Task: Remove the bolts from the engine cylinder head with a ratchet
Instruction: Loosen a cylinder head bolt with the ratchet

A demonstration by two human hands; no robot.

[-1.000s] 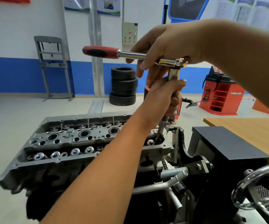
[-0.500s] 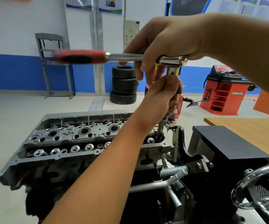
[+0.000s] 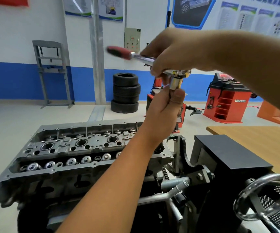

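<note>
Bolt [image 3: 171, 96] is sitting up in the air, well above the head [image 3: 85, 148], and almost all of it is hidden inside my left hand [image 3: 166, 105]. I'm judging it's a bolt from the task; only a dark sliver is showing under the socket [image 3: 175, 83]. Its long axis is running roughly vertical, in line with the socket above it. I can't tell if the shank end is poking out below my fist.

My left hand is curling round it, thumb pressing on the front just under the socket rim. Socket is hanging straight down off the ratchet [image 3: 146, 58], touching my left thumb and fingers.

My right hand [image 3: 171, 52] is gripping the ratchet near its drive end, fingers wrapping the metal bar. The red handle is sticking out to the left and away from me, blurred.

Relation that matters: bolt is lying directly below the socket, so pulling it free means going straight down along that axis. Left hand is already on it; right is only steadying the tool.

The hole it likely came from is at the head's near right end, under my left forearm.
</note>
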